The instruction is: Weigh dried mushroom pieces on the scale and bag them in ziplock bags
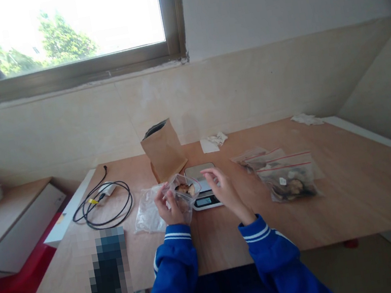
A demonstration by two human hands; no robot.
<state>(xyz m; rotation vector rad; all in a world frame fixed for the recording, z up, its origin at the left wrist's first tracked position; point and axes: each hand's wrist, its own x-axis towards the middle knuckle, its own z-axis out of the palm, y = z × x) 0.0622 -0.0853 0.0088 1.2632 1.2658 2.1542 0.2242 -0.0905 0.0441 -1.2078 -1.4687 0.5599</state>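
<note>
A clear zip bag [192, 187] with brown dried pieces, like sliced mushroom, is gripped in my left hand [169, 210]. Its mouth is tilted toward the right, beside a white digital scale [208, 201] whose display is lit. Over the scale's right side hovers my right hand [223, 188], its fingers stretched leftward and apart from the bag, with nothing visible in them. Under and left of my left hand lie flat clear plastic bags [147, 213]. Behind the scale stands a brown paper pouch [163, 149], open at the top.
Filled zip bags [291, 183] with red seal lines lie to the right. White crumpled tissue [217, 139] is at the back, with another tissue [306, 120] farther right. A coiled black cable [130, 202] lies left, above a pixelated dark object [107, 269] at the table's front edge.
</note>
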